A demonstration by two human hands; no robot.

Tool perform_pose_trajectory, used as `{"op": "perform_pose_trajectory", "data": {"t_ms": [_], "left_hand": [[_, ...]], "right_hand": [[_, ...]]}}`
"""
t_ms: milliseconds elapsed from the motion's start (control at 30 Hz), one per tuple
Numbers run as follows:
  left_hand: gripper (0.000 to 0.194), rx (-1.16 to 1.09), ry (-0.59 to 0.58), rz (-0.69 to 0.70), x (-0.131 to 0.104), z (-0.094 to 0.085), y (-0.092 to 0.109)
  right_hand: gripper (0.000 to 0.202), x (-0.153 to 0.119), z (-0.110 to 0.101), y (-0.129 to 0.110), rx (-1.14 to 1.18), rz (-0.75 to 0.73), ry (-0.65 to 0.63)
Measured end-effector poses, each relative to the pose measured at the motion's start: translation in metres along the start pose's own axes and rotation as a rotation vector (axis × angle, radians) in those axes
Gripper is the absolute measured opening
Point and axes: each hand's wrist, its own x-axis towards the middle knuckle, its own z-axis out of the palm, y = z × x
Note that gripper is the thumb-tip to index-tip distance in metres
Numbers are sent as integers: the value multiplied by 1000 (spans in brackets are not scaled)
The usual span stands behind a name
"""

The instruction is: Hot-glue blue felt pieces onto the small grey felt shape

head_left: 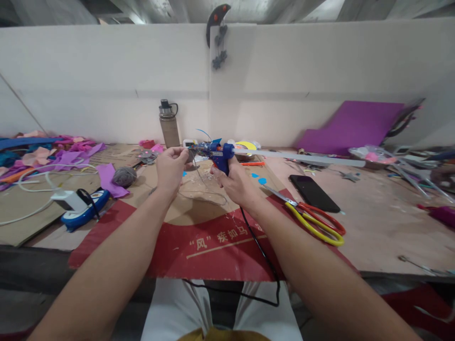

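A blue glue gun (pixel 222 154) is gripped by my right hand (pixel 236 182), its nozzle pointing left and a long pale glue stick coming out of its back. My left hand (pixel 172 168) is pinched at the nozzle end, on a small dark grey piece (pixel 190 158) whose details are hidden by the fingers. Thin grey yarn (pixel 202 175) hangs from there and loops over the cardboard (pixel 181 215). The grey yarn ball (pixel 124 176) lies left of my left hand. From the glue gun a black cord (pixel 254 237) runs down over the front edge.
Scissors with red and yellow handles (pixel 314 220) and a black phone (pixel 314 193) lie at right. At left are a blue power strip (pixel 85 210) with a white plug and piled felt scraps (pixel 46 156). A bottle (pixel 168 125) stands behind; purple sheet (pixel 355 128) leans at the back right.
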Motion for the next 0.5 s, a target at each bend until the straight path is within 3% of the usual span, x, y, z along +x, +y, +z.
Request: {"op": "perform_pose_trajectory", "data": {"t_ms": [500], "left_hand": [[13, 12, -1, -4, 2, 0, -2]], "right_hand": [[16, -2, 0, -2, -40, 19, 6]]}}
